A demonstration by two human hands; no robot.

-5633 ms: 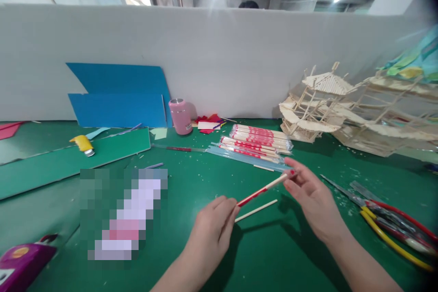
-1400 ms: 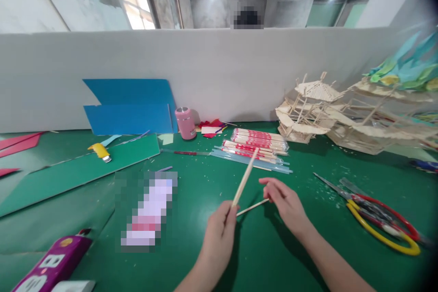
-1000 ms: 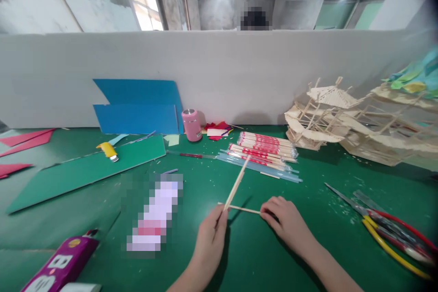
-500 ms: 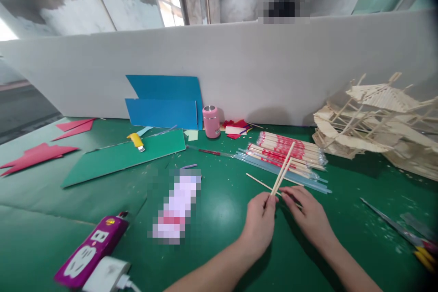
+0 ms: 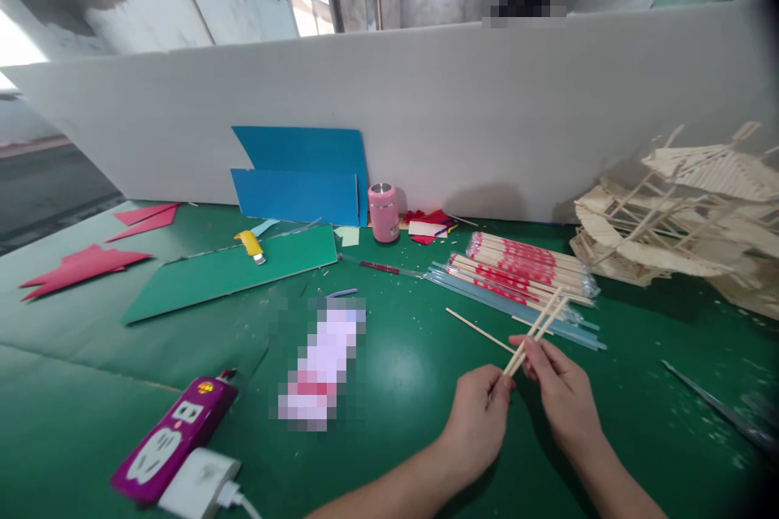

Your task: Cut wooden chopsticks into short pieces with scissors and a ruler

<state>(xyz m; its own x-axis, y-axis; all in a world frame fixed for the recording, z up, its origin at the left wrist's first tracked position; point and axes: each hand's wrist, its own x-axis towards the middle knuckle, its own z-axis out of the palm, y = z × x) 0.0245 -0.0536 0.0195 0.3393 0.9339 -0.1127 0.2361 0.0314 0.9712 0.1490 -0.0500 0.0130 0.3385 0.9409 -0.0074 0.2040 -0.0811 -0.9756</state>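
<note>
Two pale wooden chopsticks (image 5: 544,312) slant up and to the right, crossing near their tips. My left hand (image 5: 478,418) is closed round their lower ends. Thumb and fingers of my right hand (image 5: 565,393) pinch the sticks a little higher up; its fingertips are partly hidden behind them. Just beyond my hands a single loose stick (image 5: 478,328) lies on the green table, its near end running behind the held sticks. Plastic-wrapped bundles of chopsticks with red-patterned ends (image 5: 517,259) lie farther back, beside translucent bluish strips (image 5: 572,332).
A wooden stick model (image 5: 657,235) stands at right, with a pointed metal tool (image 5: 712,405) before it. A pink flask (image 5: 384,215), blue boards (image 5: 298,195), a green board (image 5: 243,276) with a yellow cutter (image 5: 248,243), and a purple power strip (image 5: 176,442) occupy the table.
Both hands have shifted slightly right and down with the chopsticks, which now tilt more to the right. My right fingers have come up onto the sticks. The view has turned slightly left.
</note>
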